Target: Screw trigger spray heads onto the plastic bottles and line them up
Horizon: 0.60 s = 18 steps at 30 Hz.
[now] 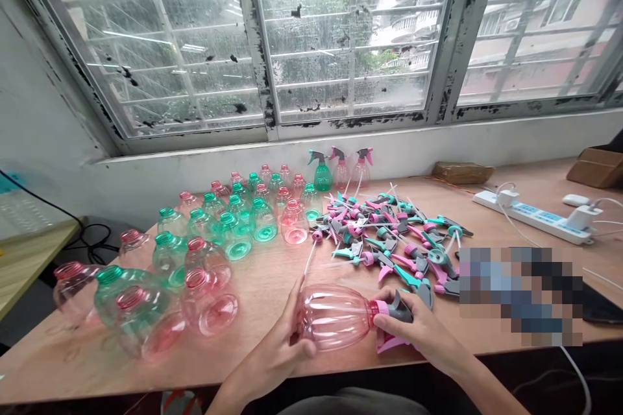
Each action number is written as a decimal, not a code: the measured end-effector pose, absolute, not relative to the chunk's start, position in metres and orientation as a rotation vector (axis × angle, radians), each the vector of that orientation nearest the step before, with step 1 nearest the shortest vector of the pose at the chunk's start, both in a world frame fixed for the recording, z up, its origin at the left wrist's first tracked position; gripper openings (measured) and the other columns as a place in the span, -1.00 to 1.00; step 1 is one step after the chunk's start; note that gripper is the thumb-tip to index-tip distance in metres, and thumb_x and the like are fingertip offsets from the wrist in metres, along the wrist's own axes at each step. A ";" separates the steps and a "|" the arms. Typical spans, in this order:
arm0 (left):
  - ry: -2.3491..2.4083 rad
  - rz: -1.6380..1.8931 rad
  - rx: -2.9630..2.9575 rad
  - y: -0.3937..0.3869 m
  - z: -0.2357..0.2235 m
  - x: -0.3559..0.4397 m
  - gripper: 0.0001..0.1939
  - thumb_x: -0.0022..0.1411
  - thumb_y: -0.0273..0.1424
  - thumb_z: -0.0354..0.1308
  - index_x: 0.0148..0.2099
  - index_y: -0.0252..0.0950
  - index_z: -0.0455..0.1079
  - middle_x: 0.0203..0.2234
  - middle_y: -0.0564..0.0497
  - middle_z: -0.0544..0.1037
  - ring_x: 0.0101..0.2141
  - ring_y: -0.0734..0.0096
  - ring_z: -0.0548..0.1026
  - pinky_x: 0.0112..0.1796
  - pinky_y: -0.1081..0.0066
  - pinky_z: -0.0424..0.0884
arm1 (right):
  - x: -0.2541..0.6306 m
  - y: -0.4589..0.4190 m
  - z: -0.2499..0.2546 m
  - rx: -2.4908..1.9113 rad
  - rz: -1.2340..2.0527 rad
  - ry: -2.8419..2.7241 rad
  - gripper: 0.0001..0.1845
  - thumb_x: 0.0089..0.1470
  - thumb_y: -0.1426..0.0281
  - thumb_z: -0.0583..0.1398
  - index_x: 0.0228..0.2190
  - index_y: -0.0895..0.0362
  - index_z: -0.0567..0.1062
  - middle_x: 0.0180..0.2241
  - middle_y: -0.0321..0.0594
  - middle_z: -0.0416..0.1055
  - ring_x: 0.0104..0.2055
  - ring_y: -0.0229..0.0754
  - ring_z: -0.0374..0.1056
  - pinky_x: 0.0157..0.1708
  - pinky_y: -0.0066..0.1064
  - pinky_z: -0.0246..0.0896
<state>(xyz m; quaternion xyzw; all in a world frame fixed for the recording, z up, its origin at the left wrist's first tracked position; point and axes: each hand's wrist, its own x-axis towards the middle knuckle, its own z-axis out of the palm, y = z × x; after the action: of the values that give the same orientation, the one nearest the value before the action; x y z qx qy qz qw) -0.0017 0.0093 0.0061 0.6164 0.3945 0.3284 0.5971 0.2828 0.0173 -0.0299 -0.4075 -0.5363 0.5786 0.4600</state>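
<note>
A clear pink spray bottle (333, 319) lies sideways above the front of the table, its base to the left. My left hand (280, 340) is curled around the base end, thumb at the near side and most fingers hidden behind it. At the neck, my right hand (423, 327) grips the pink and grey spray head (400, 308) with thumb and fingers. The head sits at the bottle's mouth; whether it is fully screwed down I cannot tell. Just beyond lies a pile of pink, teal and grey spray heads (384, 224) with white tubes.
Several open pink and green bottles (263, 219) stand on the left of the table (272, 285). Three bottles with heads on, one of them green (322, 176), stand by the wall. To the right are a white power strip (533, 215), cables and a cardboard box (596, 167).
</note>
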 end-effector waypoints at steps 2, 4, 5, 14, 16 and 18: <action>0.902 0.788 1.401 0.011 0.004 -0.002 0.00 0.17 -0.03 0.37 0.50 -0.14 -0.02 0.42 -0.17 0.18 0.42 -0.14 0.03 0.39 -0.02 -0.08 | 0.283 0.018 -0.032 -0.996 1.408 -1.321 -0.60 0.01 0.12 0.47 -0.29 0.13 0.56 -0.50 -0.33 0.57 -0.45 -0.13 0.51 -0.38 -0.36 0.43; 0.870 0.795 1.361 0.012 0.003 -0.001 -0.05 0.15 -0.09 0.41 0.45 -0.17 0.07 0.36 -0.21 0.28 0.35 -0.16 0.20 0.34 -0.04 0.08 | 0.283 0.018 -0.032 -1.004 1.381 -1.301 -0.61 0.00 0.14 0.48 -0.27 0.12 0.57 -0.49 -0.33 0.57 -0.45 -0.14 0.50 -0.39 -0.38 0.42; 0.856 0.792 1.353 0.011 0.003 0.000 -0.06 0.14 -0.13 0.43 0.44 -0.17 0.08 0.32 -0.22 0.34 0.30 -0.16 0.28 0.30 -0.04 0.15 | 0.282 0.019 -0.032 -1.002 1.377 -1.290 -0.61 0.00 0.14 0.48 -0.27 0.12 0.57 -0.49 -0.33 0.58 -0.45 -0.14 0.50 -0.39 -0.38 0.42; 0.953 0.751 1.457 0.008 0.010 0.000 0.03 0.12 -0.38 0.45 0.47 0.01 -0.06 0.23 -0.09 0.38 0.22 0.01 0.36 0.21 0.12 0.26 | 0.283 0.021 -0.035 -0.894 1.490 -1.174 -0.60 0.08 0.12 0.45 -0.26 0.12 0.49 -0.51 -0.30 0.57 -0.48 -0.16 0.48 -0.39 -0.36 0.45; 0.945 0.764 1.453 0.007 0.011 0.001 0.09 0.11 -0.40 0.46 0.49 0.04 -0.11 0.19 -0.09 0.42 0.16 0.04 0.42 0.17 0.13 0.32 | 0.284 0.022 -0.037 -0.914 1.465 -1.211 -0.60 0.07 0.13 0.45 -0.25 0.13 0.50 -0.51 -0.31 0.56 -0.47 -0.17 0.46 -0.39 -0.38 0.41; 0.939 0.763 1.465 0.006 0.011 0.001 0.13 0.12 -0.42 0.44 0.52 0.01 -0.19 0.10 -0.10 0.48 0.11 0.06 0.46 0.18 0.11 0.31 | 0.285 0.022 -0.039 -0.933 1.451 -1.230 -0.59 0.05 0.12 0.46 -0.25 0.13 0.52 -0.50 -0.32 0.54 -0.45 -0.17 0.44 -0.40 -0.39 0.38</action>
<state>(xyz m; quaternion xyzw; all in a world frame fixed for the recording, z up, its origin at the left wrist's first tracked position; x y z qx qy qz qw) 0.0010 0.0064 0.0113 0.6272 0.4022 0.3267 0.5815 0.2850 0.0220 -0.0390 -0.3838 -0.5062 0.5974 0.4895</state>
